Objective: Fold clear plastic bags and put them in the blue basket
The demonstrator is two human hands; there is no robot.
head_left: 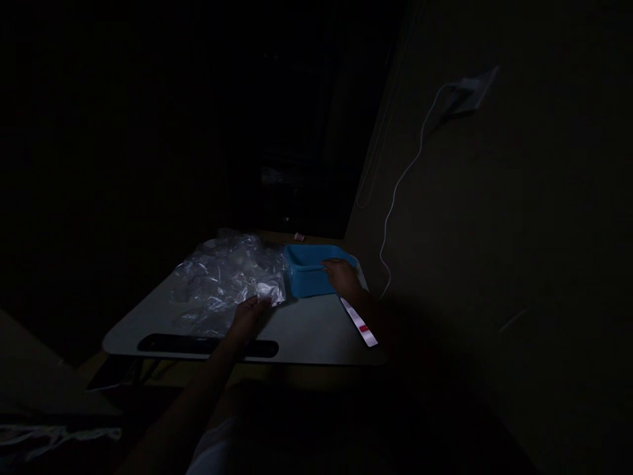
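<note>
The scene is very dark. My left hand [251, 312] pinches the near edge of a crumpled clear plastic bag [222, 280] that lies on a small grey lap table [306, 333]. My right hand [342, 276] grips the front right rim of a blue plastic box [309, 274] standing on the table just right of the bag. What is inside the box is hidden.
A white strip with a red mark [360, 323] lies on the table near my right wrist. A black slot [208, 345] runs along the table's near edge. A white cable [403, 178] hangs from a wall plug [469, 89] on the right.
</note>
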